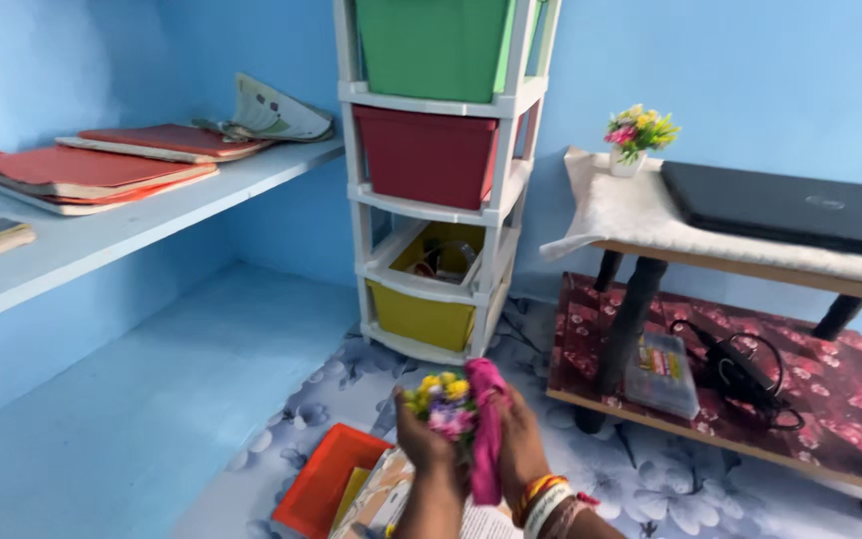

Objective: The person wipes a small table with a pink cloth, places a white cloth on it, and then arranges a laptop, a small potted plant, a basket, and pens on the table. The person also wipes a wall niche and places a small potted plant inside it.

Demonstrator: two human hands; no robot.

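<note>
My left hand holds a small bunch of artificial flowers, yellow, purple and pink, at the bottom centre of the head view. My right hand, with bangles at the wrist, grips a pink cloth pressed against the flowers. Both hands are close together, above an orange tray and some books on the floor.
A white drawer rack with green, red and an open yellow drawer stands ahead. A low table on the right carries a closed laptop, a white cloth and a small flower pot. Books lie on the blue shelf at left.
</note>
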